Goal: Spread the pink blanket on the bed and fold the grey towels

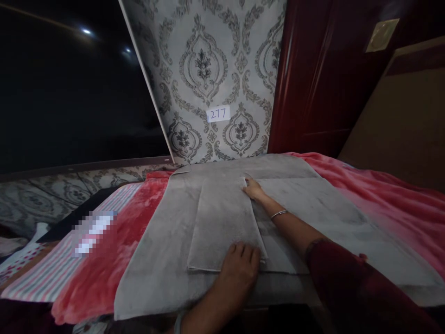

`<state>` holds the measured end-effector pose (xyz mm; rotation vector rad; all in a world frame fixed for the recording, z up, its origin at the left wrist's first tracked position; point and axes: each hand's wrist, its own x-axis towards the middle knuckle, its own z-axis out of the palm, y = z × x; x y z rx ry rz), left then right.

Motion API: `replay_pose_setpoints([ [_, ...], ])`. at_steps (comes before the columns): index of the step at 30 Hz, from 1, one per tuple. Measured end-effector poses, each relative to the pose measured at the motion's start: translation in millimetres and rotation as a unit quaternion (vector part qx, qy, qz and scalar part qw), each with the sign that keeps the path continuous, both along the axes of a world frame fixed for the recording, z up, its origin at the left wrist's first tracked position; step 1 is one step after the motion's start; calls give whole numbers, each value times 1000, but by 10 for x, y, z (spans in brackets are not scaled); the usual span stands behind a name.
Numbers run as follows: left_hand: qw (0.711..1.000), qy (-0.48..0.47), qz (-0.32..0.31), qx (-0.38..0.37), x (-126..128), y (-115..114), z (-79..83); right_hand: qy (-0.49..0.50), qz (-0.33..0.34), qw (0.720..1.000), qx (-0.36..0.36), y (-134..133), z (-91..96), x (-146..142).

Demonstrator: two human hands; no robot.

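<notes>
A grey towel [156,260] lies spread over a red blanket [114,250] on a bed. A folded flap of the towel [222,222] lies on top in the middle. My left hand [239,273] rests flat on the near corner of that flap, fingers stretched out. Reaching forward, my right hand [252,189] pinches the flap's far right corner. A thin bangle sits on the right wrist, and the sleeve is dark red.
A striped cloth [52,273] lies left of the red blanket. Patterned grey wallpaper [208,69] with a small paper label "277" [218,113] stands behind the bed. A dark red door [313,83] and a brown board [399,116] are at right.
</notes>
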<state>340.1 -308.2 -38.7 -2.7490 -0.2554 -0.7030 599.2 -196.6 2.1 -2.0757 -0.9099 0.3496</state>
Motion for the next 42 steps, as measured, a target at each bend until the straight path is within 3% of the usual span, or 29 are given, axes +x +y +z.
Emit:
replay_pose_setpoints([
  [6,998,-63,-16,2,194,-42,-7,-42,-19,998,30,-69,-80,155],
  [11,993,-108,-36,11,252,-69,-148,-52,-22,998,9,-127,-286,253],
  [16,980,-192,-55,-21,188,-67,-281,-72,-31,997,24,-44,-337,308],
  [21,990,-131,-43,-27,132,-61,-283,-97,2,993,74,-42,-352,298],
  [26,985,-158,-57,-30,187,-64,-244,-122,22,985,117,-61,-376,317],
  [35,986,-144,-66,-48,207,-97,-303,-128,14,987,95,-25,-456,368],
  [42,978,-188,-80,-47,259,-112,-257,-148,8,983,110,-79,-370,358],
])
